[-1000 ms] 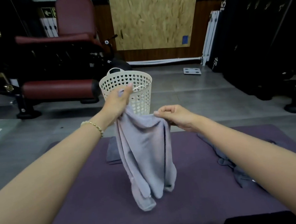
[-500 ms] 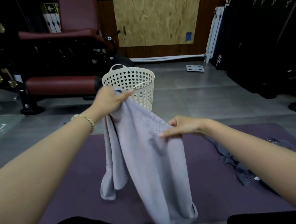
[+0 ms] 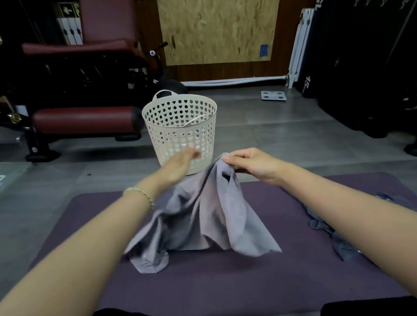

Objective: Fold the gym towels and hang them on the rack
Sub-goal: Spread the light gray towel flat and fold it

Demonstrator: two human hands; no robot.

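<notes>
A lilac towel [image 3: 208,217] hangs in a bunched peak from my right hand [image 3: 251,163], which pinches its top corner; the lower folds spread onto the purple mat [image 3: 241,288]. My left hand [image 3: 181,163] is blurred, with fingers stretched out in front of the basket, just left of the towel's peak and holding nothing. A dark grey towel [image 3: 337,239] lies crumpled on the mat's right side, partly hidden by my right forearm. No rack is in view.
A cream perforated laundry basket [image 3: 181,127] stands on the grey floor just beyond the mat. A dark red padded gym machine [image 3: 80,99] fills the back left; black mats and equipment [image 3: 361,51] stand at the right. A scale [image 3: 273,96] lies near the wall.
My left hand has let go of the lilac towel and swung out with fingers straight. The towel has dropped lower, its folds now resting on the mat, held only by my right hand.
</notes>
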